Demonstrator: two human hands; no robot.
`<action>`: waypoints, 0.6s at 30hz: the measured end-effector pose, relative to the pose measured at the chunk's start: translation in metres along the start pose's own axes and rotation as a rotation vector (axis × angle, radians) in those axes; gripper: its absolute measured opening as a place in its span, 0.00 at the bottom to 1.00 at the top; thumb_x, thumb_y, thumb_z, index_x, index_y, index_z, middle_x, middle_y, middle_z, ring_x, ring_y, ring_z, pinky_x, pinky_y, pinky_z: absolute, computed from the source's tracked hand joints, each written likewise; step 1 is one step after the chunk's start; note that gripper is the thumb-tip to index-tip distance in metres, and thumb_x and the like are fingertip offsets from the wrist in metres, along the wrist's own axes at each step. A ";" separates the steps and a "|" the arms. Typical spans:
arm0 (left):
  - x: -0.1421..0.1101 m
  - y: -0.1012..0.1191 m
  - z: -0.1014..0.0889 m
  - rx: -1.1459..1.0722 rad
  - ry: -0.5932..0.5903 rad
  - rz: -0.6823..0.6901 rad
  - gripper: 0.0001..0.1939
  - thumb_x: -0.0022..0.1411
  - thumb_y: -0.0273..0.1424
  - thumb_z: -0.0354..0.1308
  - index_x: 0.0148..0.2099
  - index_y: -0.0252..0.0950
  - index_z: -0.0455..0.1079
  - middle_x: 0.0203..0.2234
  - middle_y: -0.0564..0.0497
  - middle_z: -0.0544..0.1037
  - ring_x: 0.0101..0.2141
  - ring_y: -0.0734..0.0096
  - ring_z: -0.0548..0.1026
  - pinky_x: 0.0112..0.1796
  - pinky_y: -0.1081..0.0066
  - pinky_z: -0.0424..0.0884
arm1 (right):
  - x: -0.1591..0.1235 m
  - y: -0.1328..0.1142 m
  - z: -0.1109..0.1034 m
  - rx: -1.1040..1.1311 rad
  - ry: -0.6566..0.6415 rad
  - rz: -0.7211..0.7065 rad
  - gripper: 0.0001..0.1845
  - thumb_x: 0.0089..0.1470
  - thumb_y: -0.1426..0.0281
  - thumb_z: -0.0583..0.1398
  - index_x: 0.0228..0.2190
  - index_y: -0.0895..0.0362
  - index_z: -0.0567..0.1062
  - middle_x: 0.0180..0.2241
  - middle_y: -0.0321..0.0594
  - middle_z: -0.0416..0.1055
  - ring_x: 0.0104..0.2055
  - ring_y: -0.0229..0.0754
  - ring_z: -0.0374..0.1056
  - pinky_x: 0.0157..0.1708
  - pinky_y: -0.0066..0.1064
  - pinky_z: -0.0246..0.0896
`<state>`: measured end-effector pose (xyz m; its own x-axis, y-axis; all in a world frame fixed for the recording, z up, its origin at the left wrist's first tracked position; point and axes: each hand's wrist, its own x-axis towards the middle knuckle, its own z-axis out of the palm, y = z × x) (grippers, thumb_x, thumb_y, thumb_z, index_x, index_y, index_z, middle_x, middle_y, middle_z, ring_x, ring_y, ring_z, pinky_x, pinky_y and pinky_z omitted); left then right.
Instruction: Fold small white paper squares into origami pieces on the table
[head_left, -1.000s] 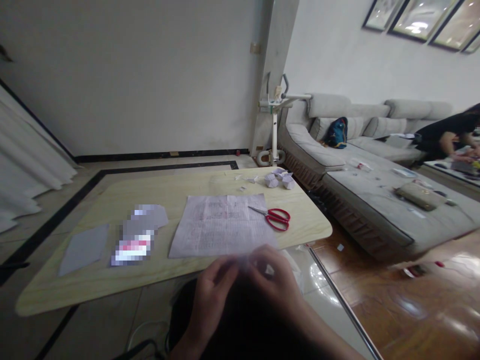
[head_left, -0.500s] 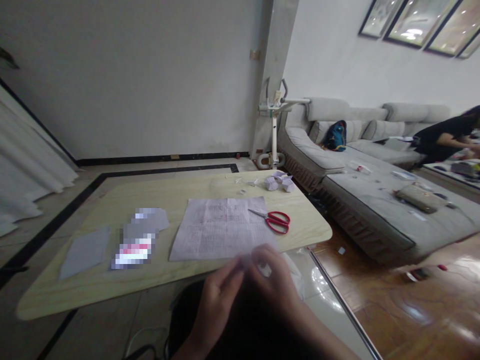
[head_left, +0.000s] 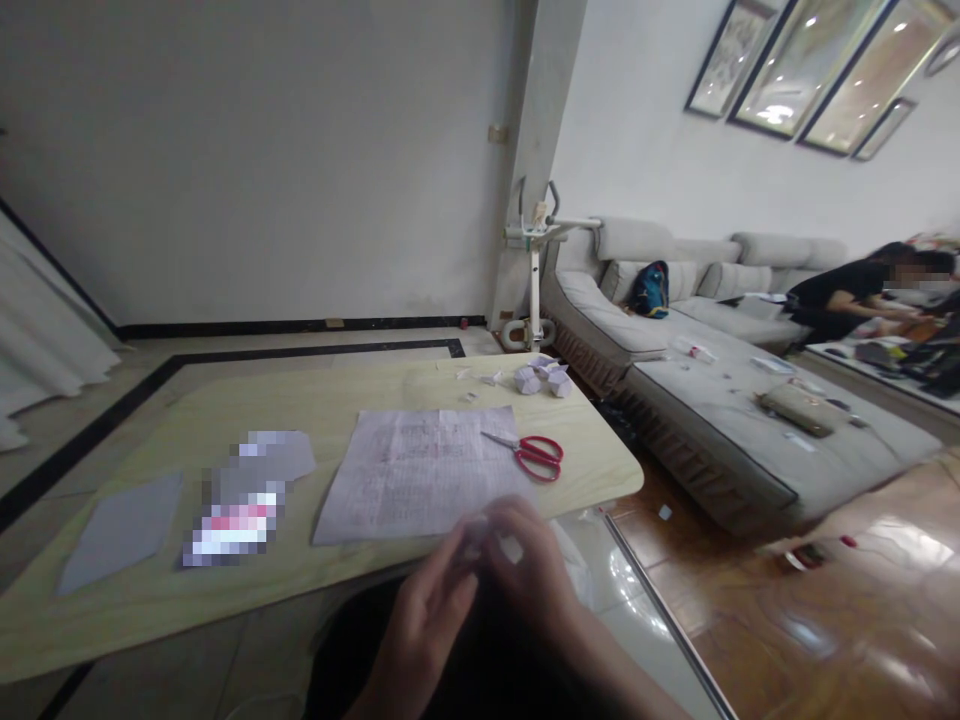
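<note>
My left hand and my right hand meet over my lap, at the near edge of the table. Between their closed fingers is a small piece of white paper, blurred and mostly covered. Just beyond lies a creased printed sheet. Red-handled scissors rest partly on its right side, blades pointing left. Folded paper shapes stand at the far right corner, with small paper scraps beside them.
On the left of the wooden table lie a pale sheet and a partly pixelated paper item. A grey sofa holds a blue backpack. Another person in black leans over a low table at right.
The camera view has shifted, so the table and room appear lower and farther left. My hands stay together on the small paper, with slight finger movement.
</note>
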<state>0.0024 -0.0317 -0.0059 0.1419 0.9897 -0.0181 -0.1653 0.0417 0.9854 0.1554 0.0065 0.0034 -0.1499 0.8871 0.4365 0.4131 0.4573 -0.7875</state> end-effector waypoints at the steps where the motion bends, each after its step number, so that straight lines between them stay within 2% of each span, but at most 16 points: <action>1: 0.000 0.001 0.000 -0.003 0.001 -0.004 0.25 0.60 0.35 0.61 0.59 0.39 0.69 0.57 0.46 0.71 0.59 0.54 0.66 0.56 0.62 0.68 | 0.001 -0.002 0.000 -0.005 0.009 -0.003 0.05 0.55 0.74 0.58 0.28 0.56 0.73 0.31 0.40 0.69 0.33 0.40 0.66 0.33 0.29 0.64; 7: 0.004 0.004 0.001 -0.044 -0.013 -0.005 0.26 0.58 0.38 0.63 0.58 0.40 0.70 0.58 0.46 0.71 0.59 0.52 0.66 0.56 0.62 0.69 | 0.004 -0.002 -0.001 -0.040 0.021 -0.054 0.05 0.56 0.74 0.58 0.30 0.57 0.74 0.32 0.42 0.71 0.34 0.41 0.67 0.35 0.30 0.65; 10: 0.009 -0.001 0.000 -0.042 0.003 0.019 0.26 0.57 0.41 0.63 0.57 0.40 0.71 0.57 0.46 0.72 0.59 0.52 0.65 0.56 0.62 0.68 | 0.009 0.003 -0.009 -0.077 0.006 -0.093 0.05 0.56 0.75 0.58 0.32 0.56 0.75 0.34 0.43 0.72 0.36 0.42 0.68 0.36 0.31 0.65; 14: 0.012 -0.007 0.001 -0.098 0.096 0.040 0.25 0.58 0.43 0.62 0.56 0.41 0.71 0.57 0.46 0.73 0.59 0.53 0.67 0.56 0.62 0.68 | 0.037 0.027 -0.039 -0.204 0.018 -0.119 0.06 0.56 0.75 0.57 0.31 0.56 0.75 0.38 0.44 0.73 0.40 0.44 0.69 0.40 0.33 0.64; 16: 0.012 -0.010 0.002 -0.127 0.112 0.048 0.24 0.57 0.44 0.62 0.54 0.41 0.73 0.54 0.45 0.75 0.57 0.53 0.69 0.55 0.62 0.69 | 0.062 0.048 -0.062 -0.330 0.007 -0.065 0.08 0.55 0.76 0.56 0.29 0.57 0.74 0.35 0.43 0.74 0.35 0.42 0.69 0.35 0.30 0.63; 18: 0.012 -0.011 0.003 -0.143 0.133 0.036 0.24 0.55 0.45 0.63 0.52 0.41 0.74 0.51 0.45 0.78 0.54 0.54 0.72 0.54 0.62 0.70 | 0.091 0.072 -0.086 -0.560 -0.030 0.039 0.09 0.55 0.77 0.55 0.30 0.57 0.76 0.31 0.41 0.74 0.32 0.40 0.69 0.33 0.28 0.62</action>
<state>0.0086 -0.0204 -0.0168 0.0044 0.9999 -0.0148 -0.3058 0.0154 0.9520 0.2491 0.1146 0.0242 -0.1469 0.9079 0.3925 0.8313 0.3283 -0.4484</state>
